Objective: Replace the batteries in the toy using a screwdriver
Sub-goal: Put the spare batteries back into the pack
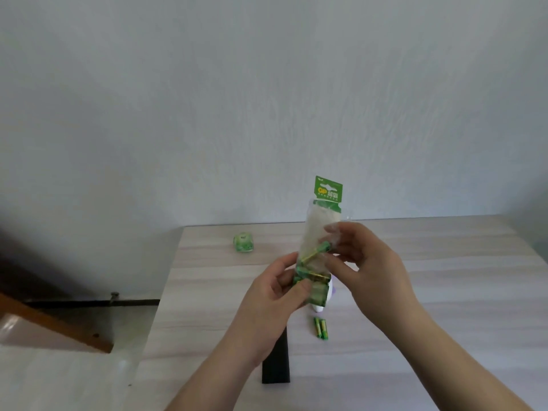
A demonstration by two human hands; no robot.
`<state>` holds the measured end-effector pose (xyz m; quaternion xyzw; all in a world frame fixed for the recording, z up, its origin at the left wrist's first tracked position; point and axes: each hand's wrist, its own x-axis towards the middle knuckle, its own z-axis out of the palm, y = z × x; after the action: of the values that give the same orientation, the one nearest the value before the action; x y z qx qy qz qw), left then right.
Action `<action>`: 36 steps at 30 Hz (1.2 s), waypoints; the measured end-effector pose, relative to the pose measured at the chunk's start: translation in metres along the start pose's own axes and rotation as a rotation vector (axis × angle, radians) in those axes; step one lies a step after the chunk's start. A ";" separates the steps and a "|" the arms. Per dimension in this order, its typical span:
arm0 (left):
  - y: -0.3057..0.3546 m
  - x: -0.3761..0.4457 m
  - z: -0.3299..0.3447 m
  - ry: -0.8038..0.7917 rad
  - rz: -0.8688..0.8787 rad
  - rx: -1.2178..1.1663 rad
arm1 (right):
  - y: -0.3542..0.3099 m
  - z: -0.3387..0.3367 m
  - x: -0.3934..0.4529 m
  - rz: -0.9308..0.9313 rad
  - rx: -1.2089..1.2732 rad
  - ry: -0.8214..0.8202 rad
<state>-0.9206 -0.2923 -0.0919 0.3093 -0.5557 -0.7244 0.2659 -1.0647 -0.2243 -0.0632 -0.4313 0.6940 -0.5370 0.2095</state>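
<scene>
Head view: a pale wood-grain table (pixel 444 292) is seen below. A clear plastic battery pack with a green card header (pixel 318 232) is held upright above it, its base gripped by the left hand (pixel 272 295) and its side pinched by the right hand (pixel 364 262). Two loose green batteries (pixel 321 328) lie on the table beneath.

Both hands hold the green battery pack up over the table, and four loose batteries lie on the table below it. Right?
Not quite: the head view shows two loose batteries on the table, not four. Both the left hand and right hand do hold the battery pack.
</scene>
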 end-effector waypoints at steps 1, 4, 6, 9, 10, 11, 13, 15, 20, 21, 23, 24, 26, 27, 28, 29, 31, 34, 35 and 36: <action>0.001 -0.001 0.000 0.008 -0.013 -0.031 | -0.002 0.001 0.001 0.001 0.023 -0.003; 0.005 -0.001 -0.001 0.034 -0.039 -0.129 | -0.008 0.000 0.003 -0.001 0.028 -0.015; 0.007 -0.002 0.000 0.042 -0.041 -0.178 | -0.011 -0.001 0.004 0.015 0.035 -0.018; 0.008 -0.003 0.002 0.062 -0.028 -0.201 | -0.013 -0.003 0.004 0.038 0.065 -0.039; 0.008 -0.003 0.003 0.067 -0.025 -0.194 | -0.014 -0.004 0.004 0.037 0.060 -0.054; 0.008 -0.003 0.003 0.070 -0.023 -0.183 | -0.015 -0.006 0.005 0.032 0.048 -0.072; 0.007 -0.003 0.003 0.081 -0.021 -0.159 | -0.017 -0.009 0.006 0.006 -0.005 -0.107; 0.008 -0.003 0.003 0.088 -0.017 -0.147 | -0.018 -0.011 0.006 -0.035 -0.076 -0.124; 0.010 -0.002 0.005 0.090 0.001 -0.130 | -0.018 -0.010 0.009 -0.087 -0.143 -0.101; 0.010 -0.002 0.006 0.087 0.002 -0.125 | -0.016 -0.009 0.009 -0.086 -0.169 -0.113; 0.010 -0.001 0.007 0.083 -0.001 -0.114 | -0.013 -0.007 0.007 -0.094 -0.211 -0.122; 0.010 -0.001 0.008 0.082 -0.005 -0.109 | -0.011 -0.006 0.007 -0.111 -0.226 -0.112; 0.008 -0.001 0.009 0.082 -0.015 -0.107 | -0.007 -0.004 0.006 -0.154 -0.229 -0.094; 0.007 -0.001 0.009 0.084 -0.022 -0.107 | -0.006 -0.003 0.005 -0.171 -0.224 -0.089; 0.006 -0.001 0.009 0.087 -0.029 -0.110 | -0.004 -0.003 0.004 -0.183 -0.225 -0.084; 0.006 0.000 0.009 0.091 -0.037 -0.116 | -0.003 -0.003 0.002 -0.196 -0.235 -0.082; 0.005 0.000 0.010 0.099 -0.049 -0.132 | 0.001 -0.003 0.000 -0.225 -0.281 -0.086; 0.004 0.002 0.012 0.107 -0.062 -0.147 | 0.006 -0.003 -0.003 -0.255 -0.329 -0.089; 0.004 0.003 0.012 0.113 -0.069 -0.153 | 0.007 -0.003 -0.003 -0.257 -0.335 -0.081; 0.003 0.003 0.013 0.118 -0.074 -0.153 | 0.009 -0.003 -0.004 -0.254 -0.337 -0.070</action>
<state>-0.9320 -0.2874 -0.0870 0.3507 -0.4704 -0.7545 0.2939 -1.0686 -0.2190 -0.0708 -0.5626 0.7064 -0.4202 0.0889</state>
